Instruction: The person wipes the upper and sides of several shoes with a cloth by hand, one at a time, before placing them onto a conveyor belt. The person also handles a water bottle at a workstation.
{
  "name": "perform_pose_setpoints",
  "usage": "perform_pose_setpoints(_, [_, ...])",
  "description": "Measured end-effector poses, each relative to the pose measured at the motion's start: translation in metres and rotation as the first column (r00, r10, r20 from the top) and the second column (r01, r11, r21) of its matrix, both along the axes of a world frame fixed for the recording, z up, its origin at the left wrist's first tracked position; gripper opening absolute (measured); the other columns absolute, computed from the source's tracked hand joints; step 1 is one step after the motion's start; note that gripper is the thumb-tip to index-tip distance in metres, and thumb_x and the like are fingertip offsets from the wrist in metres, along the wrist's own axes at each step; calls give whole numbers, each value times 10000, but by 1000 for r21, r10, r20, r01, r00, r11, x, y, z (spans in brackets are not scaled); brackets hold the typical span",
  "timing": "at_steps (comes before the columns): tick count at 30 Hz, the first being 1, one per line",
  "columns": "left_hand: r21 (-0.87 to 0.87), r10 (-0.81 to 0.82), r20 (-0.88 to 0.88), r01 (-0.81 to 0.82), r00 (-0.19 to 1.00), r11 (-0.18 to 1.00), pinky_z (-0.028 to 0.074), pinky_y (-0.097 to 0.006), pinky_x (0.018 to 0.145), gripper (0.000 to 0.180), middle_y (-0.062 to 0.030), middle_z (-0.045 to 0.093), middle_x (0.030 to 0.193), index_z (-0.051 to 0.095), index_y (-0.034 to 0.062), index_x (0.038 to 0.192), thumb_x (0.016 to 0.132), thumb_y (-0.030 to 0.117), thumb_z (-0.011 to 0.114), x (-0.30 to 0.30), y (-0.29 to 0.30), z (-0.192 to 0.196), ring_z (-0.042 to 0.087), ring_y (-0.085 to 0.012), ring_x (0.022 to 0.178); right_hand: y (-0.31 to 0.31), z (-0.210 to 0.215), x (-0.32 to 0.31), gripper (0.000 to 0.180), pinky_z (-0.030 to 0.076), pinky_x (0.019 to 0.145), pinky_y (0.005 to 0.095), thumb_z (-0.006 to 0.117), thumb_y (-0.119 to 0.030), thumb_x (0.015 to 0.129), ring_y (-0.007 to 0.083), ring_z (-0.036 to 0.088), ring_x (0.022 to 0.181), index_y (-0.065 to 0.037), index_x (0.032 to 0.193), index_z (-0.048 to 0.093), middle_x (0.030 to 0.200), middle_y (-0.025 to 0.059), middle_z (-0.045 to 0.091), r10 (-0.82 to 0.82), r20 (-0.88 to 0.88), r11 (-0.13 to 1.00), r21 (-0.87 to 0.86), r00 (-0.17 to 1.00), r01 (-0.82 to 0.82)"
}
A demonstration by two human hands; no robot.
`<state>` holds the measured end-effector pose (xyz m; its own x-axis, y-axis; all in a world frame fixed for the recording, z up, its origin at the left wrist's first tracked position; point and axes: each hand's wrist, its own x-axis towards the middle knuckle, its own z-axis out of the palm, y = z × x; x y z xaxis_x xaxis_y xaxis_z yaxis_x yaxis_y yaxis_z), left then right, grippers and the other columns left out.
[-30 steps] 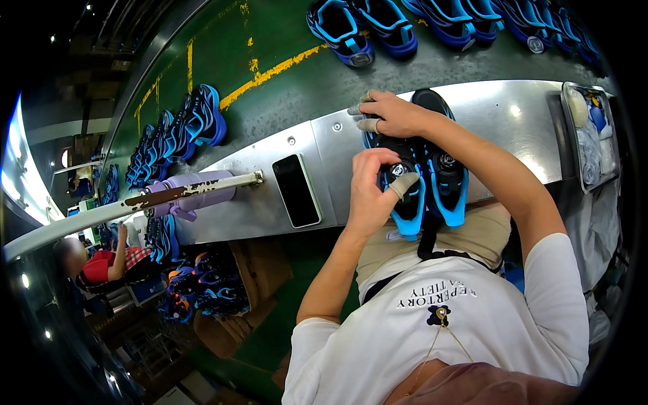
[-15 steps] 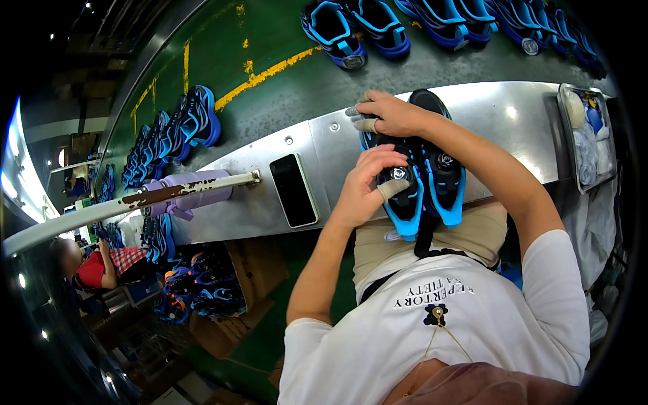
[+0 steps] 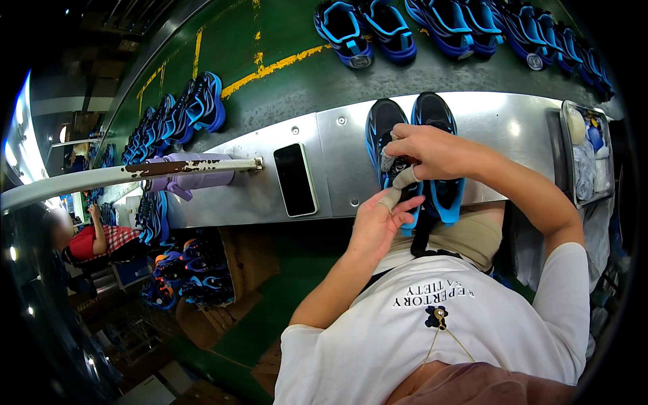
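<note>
A pair of black-and-blue sports shoes lies on the metal ledge in front of me, toes pointing away: the left shoe (image 3: 385,118) and the right shoe (image 3: 435,113). Over the left shoe's lacing area, my right hand (image 3: 432,152) is bent with thumb and fingertips drawn together; what they grip, if anything, is hidden. My left hand (image 3: 379,223) is at that shoe's heel, palm partly turned up, thumb and fingers apart. Its thumb comes close to my right thumb. Pale covers wrap several of my fingertips.
A phone (image 3: 295,181) lies left on the ledge, beside a purple bottle (image 3: 202,179) behind a chipped white bar (image 3: 101,177). More shoes (image 3: 337,34) stand on the green surface beyond. A metal tray (image 3: 586,155) of small items sits right. A person (image 3: 91,236) works far left.
My right hand has come back from the left shoe's toe to its lacing area, uncovering the toe. My left hand has shifted off the tongue toward the heel, its palm turning up.
</note>
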<state>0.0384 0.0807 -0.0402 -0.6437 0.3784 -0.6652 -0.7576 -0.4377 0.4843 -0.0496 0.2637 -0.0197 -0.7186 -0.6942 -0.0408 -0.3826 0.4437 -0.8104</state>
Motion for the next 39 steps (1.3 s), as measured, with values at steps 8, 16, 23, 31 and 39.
perform_pose_setpoints(8, [-25, 20, -68, -21, 997, 999, 598, -272, 658, 286, -171, 598, 1128, 535, -111, 1122, 968, 118, 460, 3, 9, -10, 615, -293, 1083, 5, -17, -10, 370, 407, 606, 347, 749, -209, 693, 262, 499, 679, 21, 930, 584, 795, 119, 469, 48, 122, 997, 53, 991, -55])
perform_pose_setpoints(16, [62, 93, -67, -89, 993, 994, 596, -268, 720, 271, -161, 604, 1090, 548, -91, 1108, 966, 131, 483, 7, 6, -12, 594, -294, 1105, 12, 8, 8, 359, 441, 661, 394, 755, -172, 724, 330, 567, 765, 4, 996, 602, 841, 146, 553, -29, 30, 999, 31, 999, 28])
perform_pose_setpoints(23, [82, 107, -66, -101, 992, 991, 583, -274, 764, 236, -135, 595, 1071, 546, -80, 1087, 961, 111, 488, 11, 8, -8, 591, -290, 1102, 8, 11, 8, 281, 470, 676, 422, 726, -222, 722, 361, 610, 785, 7, 855, 632, 795, 173, 612, -33, 21, 995, 96, 999, 31])
perform_pose_setpoints(31, [40, 59, -115, -54, 992, 998, 537, -326, 767, 281, -136, 597, 1090, 539, -59, 1154, 950, 130, 497, 10, 11, 4, 619, -279, 996, 7, 12, 18, 287, 471, 698, 414, 736, -258, 713, 352, 606, 808, -21, 851, 649, 815, 159, 611, -127, -139, 981, 126, 982, 145])
perform_pose_setpoints(39, [-960, -959, -261, -129, 111, 247, 498, -440, 701, 434, -189, 590, 891, 624, 131, 1064, 654, 223, 731, 12, 49, -13, 604, -349, 800, 36, 28, -10, 339, 436, 656, 279, 620, -350, 908, 104, 497, 714, -13, 914, 660, 750, 35, 571, -430, 304, 847, -191, 850, 497])
